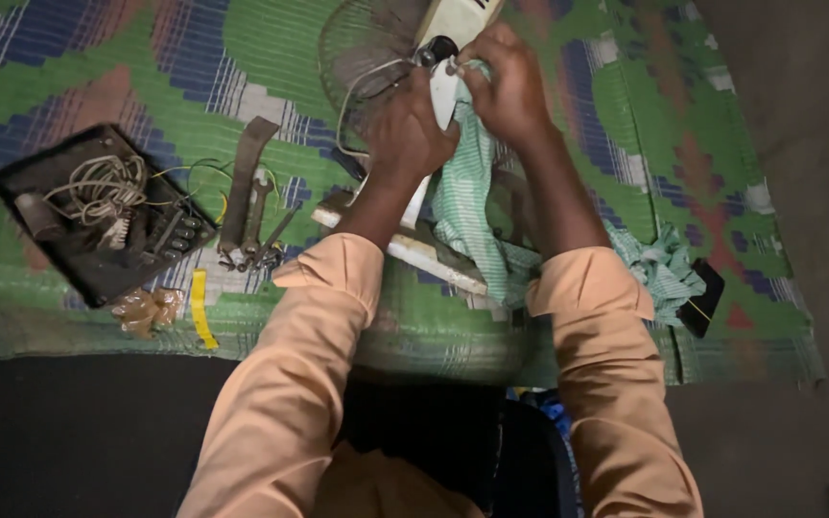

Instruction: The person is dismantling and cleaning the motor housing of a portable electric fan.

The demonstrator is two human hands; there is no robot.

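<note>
Head view: looking straight down over orange sleeves onto a green patterned mat point(242, 58)
Surroundings: black tray point(98, 225) of coiled cord and switch parts at far left, wrenches and pliers point(253, 216) just beside it, yellow strip point(202, 309) near the mat edge
In the way: both hands cover the fan's middle; wire fan guard point(362, 48) sits behind them
Left hand point(407, 134): fist closed round the white fan stem point(443, 91), knuckles up
Right hand point(509, 82): fingers curled, pressing a green checked cloth point(467, 201) onto the stem
Fan: cream body, dusty, top centre of the mat, cloth trailing down towards the lap
</note>
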